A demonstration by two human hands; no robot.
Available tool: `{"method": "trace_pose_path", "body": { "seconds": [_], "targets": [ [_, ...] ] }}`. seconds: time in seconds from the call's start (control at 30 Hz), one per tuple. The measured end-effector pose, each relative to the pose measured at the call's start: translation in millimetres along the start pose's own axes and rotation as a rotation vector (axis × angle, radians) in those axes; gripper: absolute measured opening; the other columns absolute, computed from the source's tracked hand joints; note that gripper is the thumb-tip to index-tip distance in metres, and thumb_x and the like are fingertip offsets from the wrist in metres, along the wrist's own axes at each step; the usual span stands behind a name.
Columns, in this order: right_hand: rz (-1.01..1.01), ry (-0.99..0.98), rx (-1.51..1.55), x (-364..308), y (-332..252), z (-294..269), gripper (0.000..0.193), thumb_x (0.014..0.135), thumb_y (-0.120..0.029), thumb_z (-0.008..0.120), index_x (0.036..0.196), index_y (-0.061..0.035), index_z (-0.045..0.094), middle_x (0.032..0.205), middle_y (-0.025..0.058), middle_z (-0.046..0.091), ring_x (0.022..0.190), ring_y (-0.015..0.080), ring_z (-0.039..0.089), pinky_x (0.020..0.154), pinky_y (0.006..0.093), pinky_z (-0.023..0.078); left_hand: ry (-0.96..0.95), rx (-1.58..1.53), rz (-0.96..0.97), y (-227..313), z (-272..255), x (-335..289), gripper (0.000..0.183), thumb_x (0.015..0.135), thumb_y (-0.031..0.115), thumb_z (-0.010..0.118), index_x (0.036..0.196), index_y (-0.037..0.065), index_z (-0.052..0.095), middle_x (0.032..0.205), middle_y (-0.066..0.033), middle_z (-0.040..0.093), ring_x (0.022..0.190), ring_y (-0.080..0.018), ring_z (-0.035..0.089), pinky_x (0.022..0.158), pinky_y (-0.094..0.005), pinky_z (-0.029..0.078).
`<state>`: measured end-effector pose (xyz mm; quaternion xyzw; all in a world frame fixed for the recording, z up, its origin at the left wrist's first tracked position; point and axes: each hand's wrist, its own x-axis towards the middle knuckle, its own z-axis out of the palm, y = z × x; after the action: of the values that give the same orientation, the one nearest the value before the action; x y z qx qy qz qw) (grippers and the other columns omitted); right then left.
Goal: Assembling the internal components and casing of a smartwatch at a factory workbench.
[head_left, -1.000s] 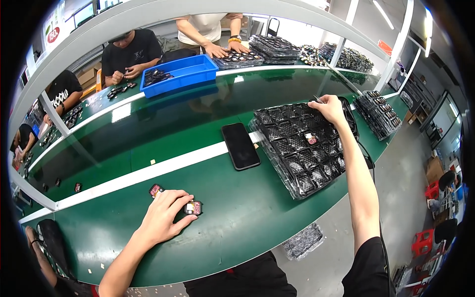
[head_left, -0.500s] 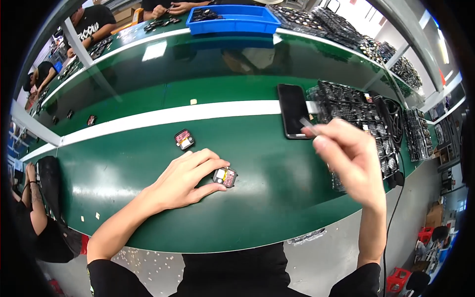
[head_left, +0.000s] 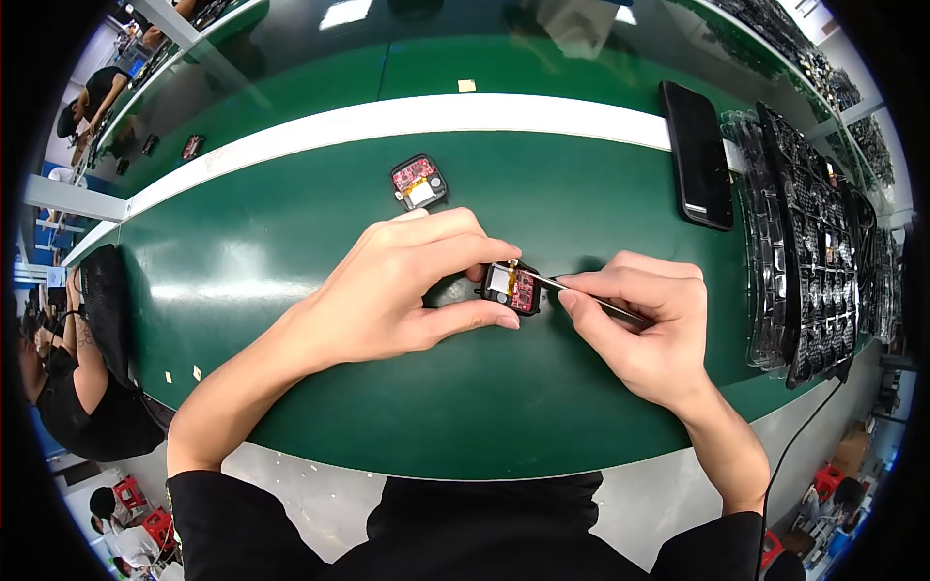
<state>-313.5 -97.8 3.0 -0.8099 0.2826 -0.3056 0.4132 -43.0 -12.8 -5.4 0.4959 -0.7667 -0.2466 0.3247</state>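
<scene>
A small black watch-like case (head_left: 524, 293) lies open on the green bench, its red circuit board, yellow strip and whitish block facing up. My left hand (head_left: 412, 281) grips it at its left side between thumb and fingers. In my right hand (head_left: 654, 320) is a pair of slim metal tweezers (head_left: 603, 304), pinched between thumb and fingers. Their tip meets the upper part of the case near the board; exactly what it touches is too small to tell. Just beyond my left hand sits a second open case (head_left: 418, 182) with a similar red board.
A black smartphone (head_left: 696, 155) lies at the right, partly over the white strip (head_left: 387, 116). Beside it stand stacked black trays (head_left: 809, 252) and clear plastic trays (head_left: 760, 242). A cable (head_left: 799, 436) hangs off the right edge. Another person (head_left: 82, 378) sits at the left.
My right hand has come down and left from near the phone, bringing the tweezers to the case. My left hand still holds the case. The view has shifted, and the blue bin is out of sight.
</scene>
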Motion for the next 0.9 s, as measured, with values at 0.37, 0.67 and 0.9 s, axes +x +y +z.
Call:
{"method": "trace_pose_path", "body": {
  "seconds": [0.37, 0.67, 0.9],
  "targets": [
    [-0.018, -0.008, -0.073, 3.5, 2.6, 3.7, 0.014, 0.087, 0.003, 0.084, 0.101, 0.0019, 0.087, 0.067, 0.0049, 0.066, 0.050, 0.0093, 0.054, 0.048, 0.0291, 0.036, 0.017, -0.020, 0.023, -4.5, 2.8, 2.4, 0.061, 0.081, 0.022, 0.101, 0.135, 0.003, 0.080, 0.096, -0.0078, 0.072, 0.080, -0.0200, 0.063, 0.064, -0.0351, 0.047],
    [-0.167, 0.074, -0.209, -3.8, 6.1, 4.4, 0.024, 0.082, 0.007, 0.089, 0.106, 0.0000, 0.088, 0.070, 0.0015, 0.065, 0.052, 0.0056, 0.046, 0.050, 0.0278, 0.031, 0.035, 0.015, -0.003, 1.4, 2.6, 6.5, 0.058, 0.079, 0.024, 0.102, 0.130, 0.005, 0.079, 0.089, -0.0035, 0.067, 0.066, -0.0135, 0.045, 0.059, -0.0312, 0.038],
    [-0.280, 0.098, -0.342, -3.1, 5.7, 9.7, 0.028, 0.079, 0.004, 0.090, 0.106, -0.0027, 0.088, 0.073, 0.0032, 0.064, 0.054, 0.0161, 0.060, 0.047, 0.0332, 0.045, 0.033, 0.033, 0.005, -1.9, 2.7, 5.4, 0.057, 0.079, 0.024, 0.102, 0.129, 0.006, 0.080, 0.089, -0.0035, 0.067, 0.065, -0.0131, 0.045, 0.059, -0.0308, 0.037]
  ]
}}
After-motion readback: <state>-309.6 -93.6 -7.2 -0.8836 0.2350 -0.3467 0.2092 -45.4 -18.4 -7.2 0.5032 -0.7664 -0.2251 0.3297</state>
